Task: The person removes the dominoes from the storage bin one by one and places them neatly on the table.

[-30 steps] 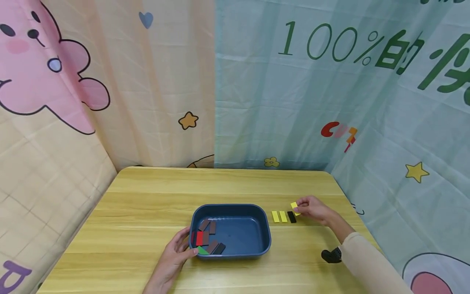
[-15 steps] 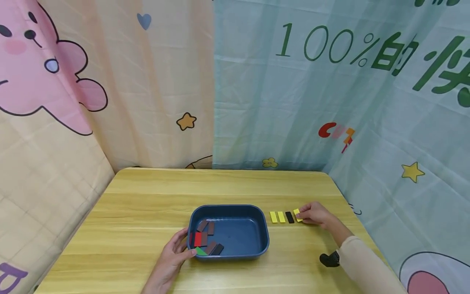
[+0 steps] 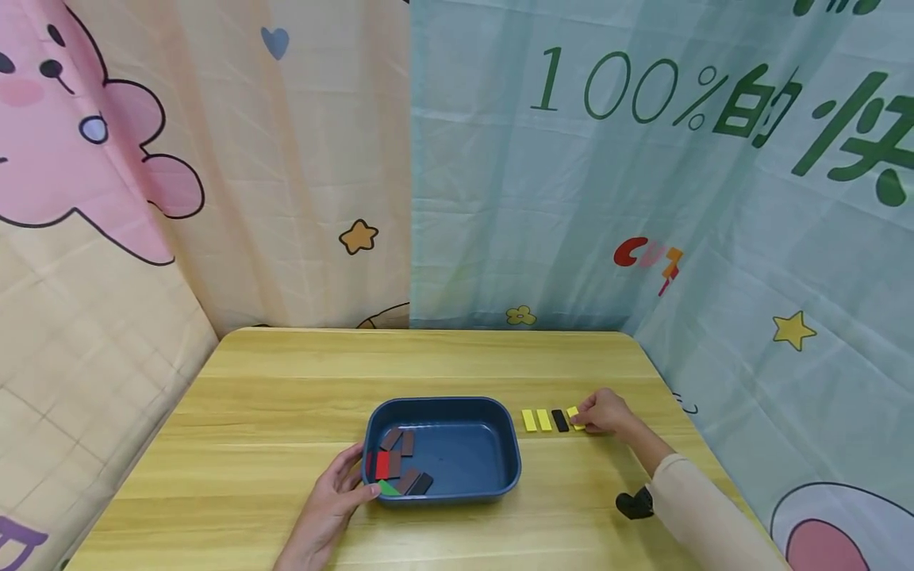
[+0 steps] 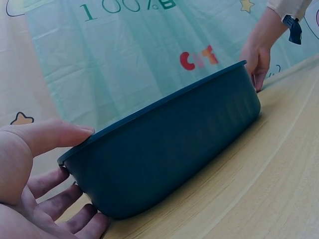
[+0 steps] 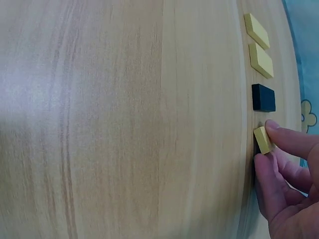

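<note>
My right hand [image 3: 603,412] pinches a yellow rectangular block [image 5: 261,140] between thumb and fingers, at the right end of a short row. Beside it in the row lies a black block [image 5: 263,97], and past that two yellow blocks [image 3: 544,419], all flat on the table with small gaps. My left hand [image 3: 332,492] grips the left front corner of a dark blue plastic basin [image 4: 174,144], thumb over the rim and fingers against the outer side. Inside the basin's left part lie several brown blocks [image 3: 408,442], a red block [image 3: 383,465], a green block [image 3: 388,488] and a black block [image 3: 420,484].
The wooden table [image 3: 300,373] has a printed curtain [image 3: 485,198] behind it and along both sides. A black object [image 3: 634,503] shows at the right sleeve [image 3: 700,507], near the wrist.
My right hand has brought the yellow block down from above the black block to its right, in line with the row. My left hand stays on the basin. The head view shifts slightly.
</note>
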The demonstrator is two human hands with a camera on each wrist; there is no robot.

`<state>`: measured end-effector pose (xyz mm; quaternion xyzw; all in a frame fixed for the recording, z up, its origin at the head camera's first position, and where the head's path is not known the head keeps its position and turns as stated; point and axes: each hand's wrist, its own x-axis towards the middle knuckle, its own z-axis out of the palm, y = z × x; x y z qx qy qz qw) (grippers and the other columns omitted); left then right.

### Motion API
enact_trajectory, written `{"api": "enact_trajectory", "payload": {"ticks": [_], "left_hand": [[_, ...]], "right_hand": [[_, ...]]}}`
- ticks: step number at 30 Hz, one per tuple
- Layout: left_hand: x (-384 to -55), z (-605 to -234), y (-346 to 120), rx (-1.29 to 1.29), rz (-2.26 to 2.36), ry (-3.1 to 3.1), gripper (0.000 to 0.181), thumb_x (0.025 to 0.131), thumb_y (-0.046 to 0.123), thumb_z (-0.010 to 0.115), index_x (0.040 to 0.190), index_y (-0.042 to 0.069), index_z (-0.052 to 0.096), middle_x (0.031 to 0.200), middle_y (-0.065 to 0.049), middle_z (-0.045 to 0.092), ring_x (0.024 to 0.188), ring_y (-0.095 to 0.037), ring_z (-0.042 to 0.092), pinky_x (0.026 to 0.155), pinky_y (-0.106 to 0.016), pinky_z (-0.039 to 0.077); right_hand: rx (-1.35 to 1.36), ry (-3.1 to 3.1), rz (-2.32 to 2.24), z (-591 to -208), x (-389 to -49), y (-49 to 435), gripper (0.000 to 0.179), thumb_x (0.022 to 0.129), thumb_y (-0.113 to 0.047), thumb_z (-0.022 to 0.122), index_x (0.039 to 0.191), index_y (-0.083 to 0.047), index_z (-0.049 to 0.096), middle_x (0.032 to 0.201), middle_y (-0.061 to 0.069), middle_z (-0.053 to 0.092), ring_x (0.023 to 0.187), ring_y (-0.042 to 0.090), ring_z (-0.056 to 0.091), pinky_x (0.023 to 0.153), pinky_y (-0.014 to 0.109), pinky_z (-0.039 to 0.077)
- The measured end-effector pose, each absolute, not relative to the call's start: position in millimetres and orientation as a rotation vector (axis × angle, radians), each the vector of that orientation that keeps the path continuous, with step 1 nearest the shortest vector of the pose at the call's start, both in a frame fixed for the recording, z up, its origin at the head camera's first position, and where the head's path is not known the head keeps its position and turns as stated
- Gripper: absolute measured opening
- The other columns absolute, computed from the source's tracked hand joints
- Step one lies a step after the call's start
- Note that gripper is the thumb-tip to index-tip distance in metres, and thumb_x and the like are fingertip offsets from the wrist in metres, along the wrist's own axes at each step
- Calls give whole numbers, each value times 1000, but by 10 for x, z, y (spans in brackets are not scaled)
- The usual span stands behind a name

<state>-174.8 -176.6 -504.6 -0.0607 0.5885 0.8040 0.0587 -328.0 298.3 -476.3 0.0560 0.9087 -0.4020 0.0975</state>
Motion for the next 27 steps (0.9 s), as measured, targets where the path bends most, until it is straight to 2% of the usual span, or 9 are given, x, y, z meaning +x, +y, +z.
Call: {"api": "enact_trajectory", "payload": {"ticks": [8, 13, 16, 22, 27], "left_hand": [[-1762, -5046, -1765, -194, 2429, 1783, 76, 87, -10, 71, 154, -4, 36, 159, -24, 35, 143, -40, 36, 95, -24, 48], [-1754, -5057, -1775, -184, 2415, 1794, 77, 87, -11, 71, 155, -4, 34, 160, -25, 34, 143, -41, 36, 96, -26, 47], [-1759, -5060, -1773, -164, 2423, 1788, 78, 87, -12, 70, 155, -5, 33, 160, -26, 33, 142, -41, 37, 95, -26, 48], [-1730, -5070, -1771, -149, 2463, 1757, 76, 86, -14, 67, 154, -7, 33, 158, -27, 35, 140, -41, 38, 93, -25, 50], [-1747, -5066, -1767, -133, 2460, 1756, 76, 87, -13, 68, 154, -7, 33, 158, -27, 35, 141, -42, 37, 94, -26, 50]], "right_hand": [[183, 2705, -1146, -4738, -3292, 3022, 16, 86, -11, 84, 83, 1, 73, 81, 6, 69, 61, 12, 63, 59, 26, 55], [197, 2675, -1166, -4689, -3272, 3043, 15, 90, -11, 80, 89, 3, 75, 82, 6, 68, 63, 14, 63, 59, 26, 55], [152, 2670, -1181, -4629, -3280, 3037, 15, 92, -10, 78, 95, 4, 76, 85, 7, 68, 69, 17, 63, 62, 28, 56], [-13, 2670, -1150, -4490, -3313, 2927, 14, 93, -11, 76, 96, 3, 76, 77, 7, 65, 66, 21, 58, 64, 35, 53], [-82, 2648, -1141, -4367, -3361, 2818, 19, 93, -11, 77, 104, 4, 73, 90, 6, 69, 78, 24, 63, 76, 40, 58]]}}
